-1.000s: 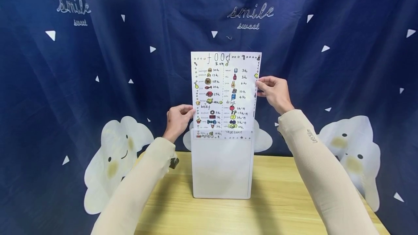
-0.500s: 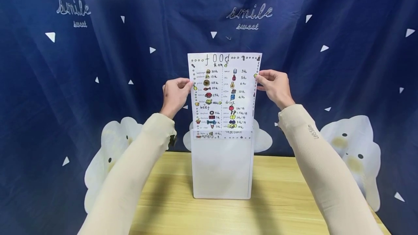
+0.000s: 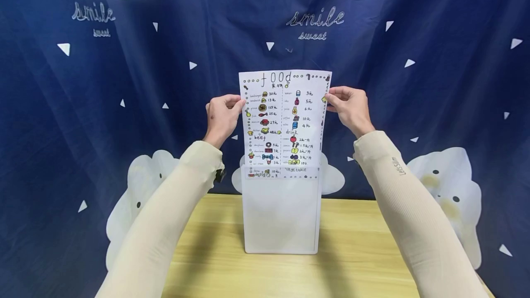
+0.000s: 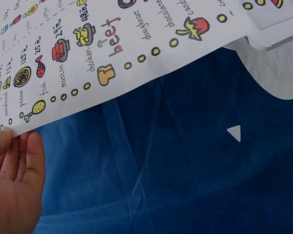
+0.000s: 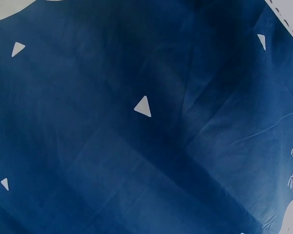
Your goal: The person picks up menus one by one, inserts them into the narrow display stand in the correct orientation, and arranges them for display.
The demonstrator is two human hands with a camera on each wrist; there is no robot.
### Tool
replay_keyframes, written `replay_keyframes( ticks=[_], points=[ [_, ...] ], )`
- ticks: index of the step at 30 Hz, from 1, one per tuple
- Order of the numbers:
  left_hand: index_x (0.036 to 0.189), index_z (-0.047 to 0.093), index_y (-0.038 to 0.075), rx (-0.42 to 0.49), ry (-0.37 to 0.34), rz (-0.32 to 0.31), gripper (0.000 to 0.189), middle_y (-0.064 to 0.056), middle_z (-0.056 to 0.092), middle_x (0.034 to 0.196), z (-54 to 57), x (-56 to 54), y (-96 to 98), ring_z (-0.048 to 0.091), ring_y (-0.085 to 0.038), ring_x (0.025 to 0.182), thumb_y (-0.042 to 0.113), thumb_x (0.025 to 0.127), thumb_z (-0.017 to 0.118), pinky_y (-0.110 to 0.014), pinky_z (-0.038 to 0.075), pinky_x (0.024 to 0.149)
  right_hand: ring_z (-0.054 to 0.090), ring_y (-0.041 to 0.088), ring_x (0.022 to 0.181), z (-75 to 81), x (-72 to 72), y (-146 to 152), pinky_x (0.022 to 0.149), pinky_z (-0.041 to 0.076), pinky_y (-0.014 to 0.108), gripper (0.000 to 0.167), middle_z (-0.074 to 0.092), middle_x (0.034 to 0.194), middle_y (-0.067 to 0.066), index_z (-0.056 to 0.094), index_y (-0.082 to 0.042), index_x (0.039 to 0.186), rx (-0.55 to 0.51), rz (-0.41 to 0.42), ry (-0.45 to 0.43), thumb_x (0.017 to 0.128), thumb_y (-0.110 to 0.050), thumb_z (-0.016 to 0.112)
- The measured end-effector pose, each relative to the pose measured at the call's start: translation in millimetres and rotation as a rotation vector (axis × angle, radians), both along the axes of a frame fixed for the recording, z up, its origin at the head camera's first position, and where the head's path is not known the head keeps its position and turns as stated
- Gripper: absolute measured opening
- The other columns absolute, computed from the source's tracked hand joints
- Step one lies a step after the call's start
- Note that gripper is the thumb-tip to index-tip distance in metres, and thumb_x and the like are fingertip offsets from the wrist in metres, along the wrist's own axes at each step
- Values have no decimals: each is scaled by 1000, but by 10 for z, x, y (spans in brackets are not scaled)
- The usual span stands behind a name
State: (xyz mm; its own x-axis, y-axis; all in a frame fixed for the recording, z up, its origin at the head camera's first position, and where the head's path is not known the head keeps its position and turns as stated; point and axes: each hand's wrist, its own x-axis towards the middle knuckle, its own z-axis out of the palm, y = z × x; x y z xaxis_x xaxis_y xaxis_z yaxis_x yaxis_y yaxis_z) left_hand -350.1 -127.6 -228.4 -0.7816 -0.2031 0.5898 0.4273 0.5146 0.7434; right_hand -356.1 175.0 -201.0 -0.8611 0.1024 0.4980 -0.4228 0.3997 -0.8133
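Your left grip and right grip are pinching the menu sheet by its side edges. Its bottom strip is sitting, apparently, inside the white holder standing on the worktop; most is sticking out above, so insertion is looking barely started.

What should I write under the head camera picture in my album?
Left hand and right hand pinch a food menu, its bottom showing through a pale upright holder on the table.
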Motion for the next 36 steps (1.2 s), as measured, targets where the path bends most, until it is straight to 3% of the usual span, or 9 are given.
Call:
replay_keyframes(
  ticks=[13,36],
  points=[
    [105,77,4,-8,7,9,22,-9,76,96,-95,-14,41,71,-20,88,22,94,72,-33,53,79,68,5,76,-42,0,26,73,57,23,22,71,101,15,70,6,111,60,-29,-25,95,-9,69],
    [106,77,4,1,-18,5,22,-10,76,94,-271,-11,-39,72,-20,83,22,94,73,-33,53,76,68,6,75,-204,-55,-17,72,57,23,20,70,98,15,70,6,108,41,-2,-42,94,-8,70]
  ],
)
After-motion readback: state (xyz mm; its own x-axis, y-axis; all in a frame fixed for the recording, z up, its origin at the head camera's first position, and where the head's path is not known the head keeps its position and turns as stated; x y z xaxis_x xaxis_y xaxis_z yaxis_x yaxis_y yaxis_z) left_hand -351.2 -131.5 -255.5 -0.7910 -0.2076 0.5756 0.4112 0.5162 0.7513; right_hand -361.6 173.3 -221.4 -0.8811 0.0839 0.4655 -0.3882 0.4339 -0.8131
